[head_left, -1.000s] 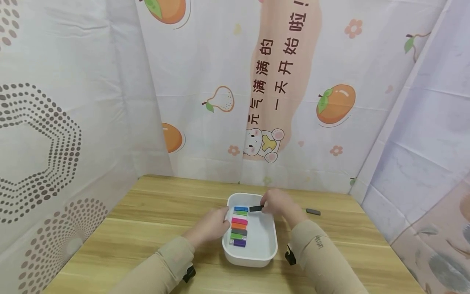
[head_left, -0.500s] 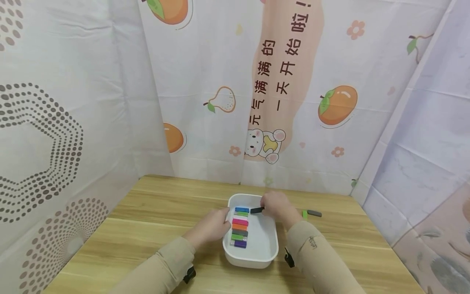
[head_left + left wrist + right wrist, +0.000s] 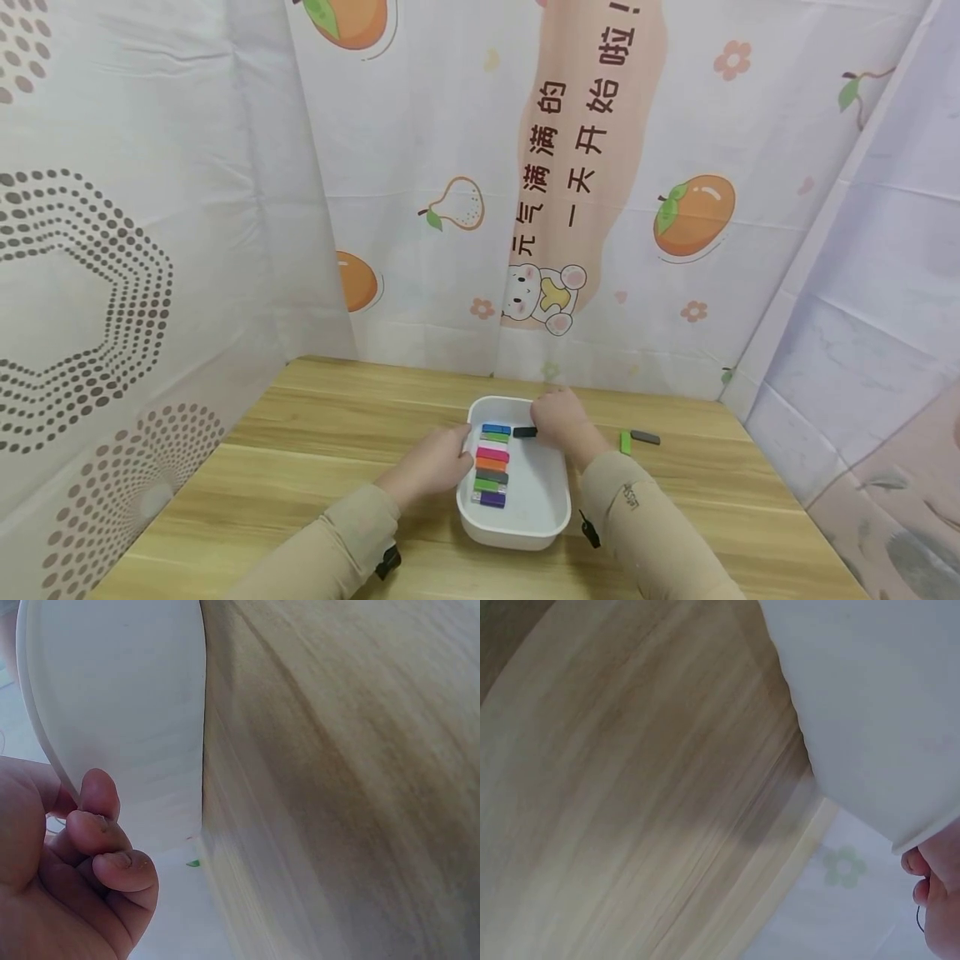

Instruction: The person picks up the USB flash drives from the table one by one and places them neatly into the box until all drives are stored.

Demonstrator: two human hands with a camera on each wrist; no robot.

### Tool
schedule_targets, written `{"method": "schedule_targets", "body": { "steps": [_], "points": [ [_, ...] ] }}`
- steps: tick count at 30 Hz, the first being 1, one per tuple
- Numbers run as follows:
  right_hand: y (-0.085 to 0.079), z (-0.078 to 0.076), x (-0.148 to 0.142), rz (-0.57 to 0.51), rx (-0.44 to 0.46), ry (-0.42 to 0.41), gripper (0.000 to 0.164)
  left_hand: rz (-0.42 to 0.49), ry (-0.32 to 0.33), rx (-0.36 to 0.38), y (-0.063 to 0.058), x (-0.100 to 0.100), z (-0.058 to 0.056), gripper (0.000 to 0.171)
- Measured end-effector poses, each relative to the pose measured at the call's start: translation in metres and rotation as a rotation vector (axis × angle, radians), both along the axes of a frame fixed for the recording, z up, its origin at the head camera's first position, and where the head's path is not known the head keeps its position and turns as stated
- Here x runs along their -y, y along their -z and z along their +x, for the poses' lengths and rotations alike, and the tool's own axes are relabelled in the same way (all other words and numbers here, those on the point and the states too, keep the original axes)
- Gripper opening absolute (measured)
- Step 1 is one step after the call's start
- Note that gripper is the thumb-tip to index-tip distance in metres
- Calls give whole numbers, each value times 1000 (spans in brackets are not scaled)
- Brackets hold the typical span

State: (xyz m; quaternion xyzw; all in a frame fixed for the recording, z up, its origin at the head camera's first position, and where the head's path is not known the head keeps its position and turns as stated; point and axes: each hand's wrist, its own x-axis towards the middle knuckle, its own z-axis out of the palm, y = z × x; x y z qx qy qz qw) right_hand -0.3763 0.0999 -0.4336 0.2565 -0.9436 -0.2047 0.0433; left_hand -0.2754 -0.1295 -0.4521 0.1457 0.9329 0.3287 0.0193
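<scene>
A white plastic box [image 3: 516, 537] sits on the wooden table. My left hand [image 3: 435, 461] grips its left rim; in the left wrist view its curled fingers [image 3: 124, 871] lie against the outer wall. Down the box's left side runs a column of several USB flash drives, from a blue one [image 3: 496, 429] at the far end, past a pink one [image 3: 492, 455], to a purple one [image 3: 491, 500] nearest me. Over the far right corner, my right hand [image 3: 561, 419] pinches a black flash drive [image 3: 523, 432], whose right end it hides, beside the blue one.
Right of the box, a green flash drive [image 3: 626, 442] and a dark grey one [image 3: 645, 437] lie on the table [image 3: 337, 433], close together. Printed white curtains [image 3: 420, 350] hang behind and at both sides. A dark strap [image 3: 591, 530] hangs under the right sleeve.
The black flash drive has gone from slanting to nearly level. My right hand has turned slightly, and the green drive outside the box has come into sight beside the forearm. The left hand stays put.
</scene>
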Motion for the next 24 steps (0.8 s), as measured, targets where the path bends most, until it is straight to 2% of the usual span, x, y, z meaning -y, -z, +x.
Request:
{"method": "schedule_targets", "body": {
  "steps": [13, 18, 24],
  "points": [
    [4, -1, 5, 36, 5, 25, 11, 16, -6, 16, -1, -2, 1, 55],
    [4, -1, 4, 14, 4, 33, 8, 16, -5, 12, -2, -2, 1, 55],
    [5, -6, 0, -41, 11, 20, 16, 11, -6, 9, -2, -1, 2, 54]
  ]
}}
